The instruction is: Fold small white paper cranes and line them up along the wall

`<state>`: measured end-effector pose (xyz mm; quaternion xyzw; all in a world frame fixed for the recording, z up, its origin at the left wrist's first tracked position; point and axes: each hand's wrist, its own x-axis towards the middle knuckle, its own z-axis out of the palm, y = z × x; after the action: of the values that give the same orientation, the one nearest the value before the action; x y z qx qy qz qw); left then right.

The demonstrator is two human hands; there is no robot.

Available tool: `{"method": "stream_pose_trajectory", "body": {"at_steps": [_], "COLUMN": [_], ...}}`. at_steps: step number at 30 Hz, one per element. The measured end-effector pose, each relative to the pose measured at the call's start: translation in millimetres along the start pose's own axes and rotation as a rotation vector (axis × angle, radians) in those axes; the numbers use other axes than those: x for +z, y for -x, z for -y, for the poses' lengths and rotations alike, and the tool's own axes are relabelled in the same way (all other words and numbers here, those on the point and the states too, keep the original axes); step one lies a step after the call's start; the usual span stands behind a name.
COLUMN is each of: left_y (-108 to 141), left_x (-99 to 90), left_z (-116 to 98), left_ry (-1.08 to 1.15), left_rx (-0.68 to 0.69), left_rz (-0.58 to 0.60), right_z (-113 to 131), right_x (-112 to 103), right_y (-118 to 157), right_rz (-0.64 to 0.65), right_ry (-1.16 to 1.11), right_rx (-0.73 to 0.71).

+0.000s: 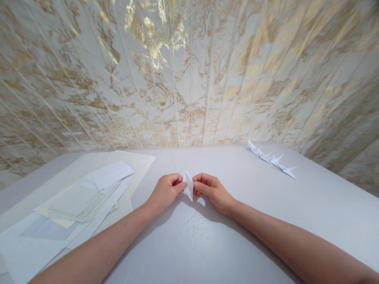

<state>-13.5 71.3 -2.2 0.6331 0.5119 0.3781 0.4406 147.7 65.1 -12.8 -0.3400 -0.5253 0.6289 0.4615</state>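
A small piece of folded white paper (188, 186) is held up over the middle of the table, roughly diamond-shaped with its points up and down. My left hand (167, 190) pinches its left edge, thumb laid on the near face. On the other side, my right hand (213, 192) has its thumb and fingertips pinched at the paper's right edge; the exact contact there is small and partly hidden. Both hands hover just above the white tabletop (189, 244), casting soft shadows on it.
Several folded white paper cranes (276, 161) stand in a slanting row at the back right. Spread over the left side are loose sheets (20, 244), some with writing (83, 203). Behind the table hangs a white and gold patterned curtain (189, 90).
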Motion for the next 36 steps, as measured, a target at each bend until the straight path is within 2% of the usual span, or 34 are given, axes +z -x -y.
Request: {"method": "stream_pose_trajectory", "body": {"at_steps": [6,16,23,31,36], "left_y": [1.5,3.9,4.5,0.4,0.8], "left_x": [0.2,0.0,1.1,0.6,0.5], "left_z": [-1.5,-2.4,-2.5,0.9,1.0], "left_ry": [0.092,0.234,0.244,0.281,0.291], "left_rx": [-0.001,0.037,0.007,-0.033,0.002], "left_rz": [0.071,0.183,0.17,0.1,0.137], "right_z": [-0.5,-6.9,-3.8,-4.5,-3.3], "right_x": [-1.0,-2.9,-1.3,-3.1,-0.6], "right_y": [-1.2,-3.2,-1.4,-1.5,-1.5], "right_rz": [-0.08,-0.049,-0.081,0.014,-0.056], "right_ry": [0.001,-0.078,-0.024,-0.151,-0.13], "right_rx": [0.03,0.038,0.01,0.085,0.073]}}
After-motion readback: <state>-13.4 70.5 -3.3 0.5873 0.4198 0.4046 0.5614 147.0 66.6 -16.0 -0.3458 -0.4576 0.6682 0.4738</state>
